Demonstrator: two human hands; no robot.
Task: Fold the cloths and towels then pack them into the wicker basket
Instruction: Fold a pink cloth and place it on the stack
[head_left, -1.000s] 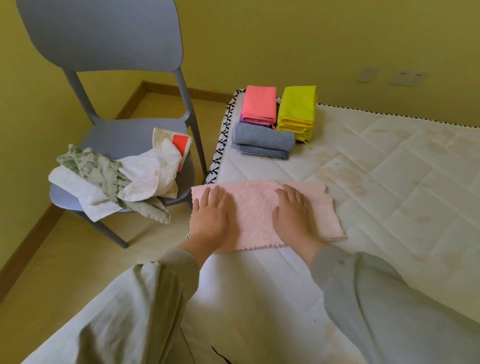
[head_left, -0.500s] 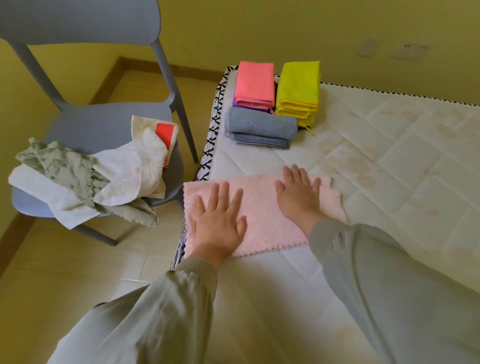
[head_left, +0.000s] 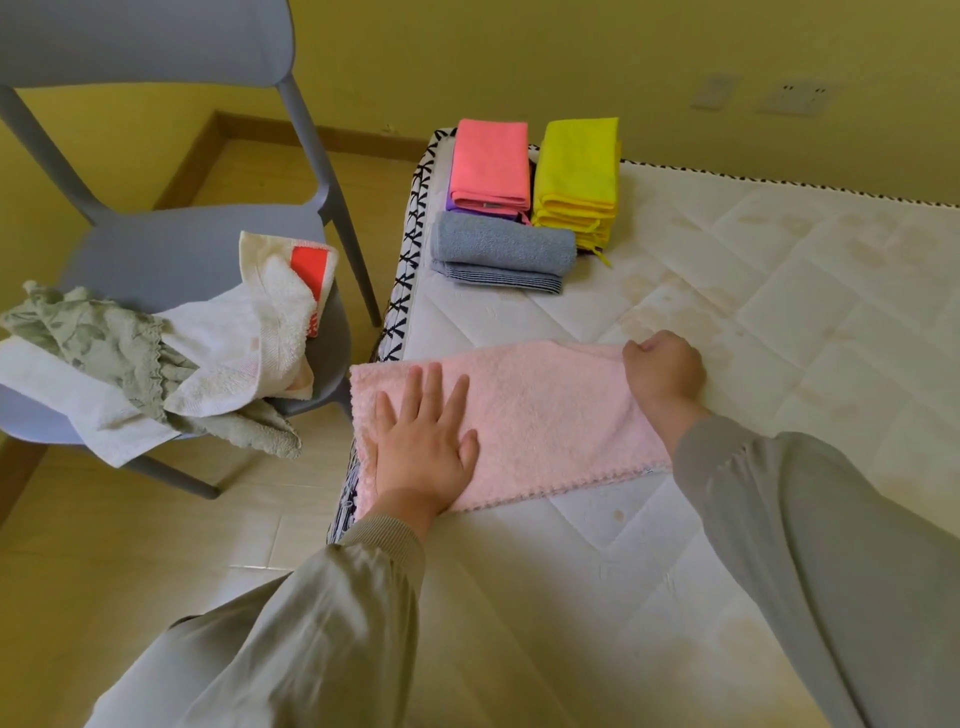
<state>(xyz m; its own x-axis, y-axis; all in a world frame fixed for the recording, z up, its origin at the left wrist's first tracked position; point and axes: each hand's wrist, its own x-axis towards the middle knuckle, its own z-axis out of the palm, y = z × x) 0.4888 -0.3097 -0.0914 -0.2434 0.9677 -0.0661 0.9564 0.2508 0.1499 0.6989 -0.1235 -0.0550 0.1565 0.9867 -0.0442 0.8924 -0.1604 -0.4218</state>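
Pink towel (head_left: 540, 415): lies flat on the mattress (head_left: 779, 312) at its near left edge
Left hand (head_left: 423, 447): fingers spread, palm pressing the towel's left end
Right hand (head_left: 665, 366): fingers curled, pinching the towel's far right corner
Already folded: coral cloth (head_left: 491, 161), yellow cloth (head_left: 576, 161), grey towel (head_left: 504, 244) at the mattress's far corner
Chair (head_left: 171, 244): holds a heap of unfolded cloths (head_left: 218, 353)

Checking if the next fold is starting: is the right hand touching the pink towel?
Touching. The head view shows the right hand curled round the far right corner of the pink towel; the left hand presses flat on its other end.
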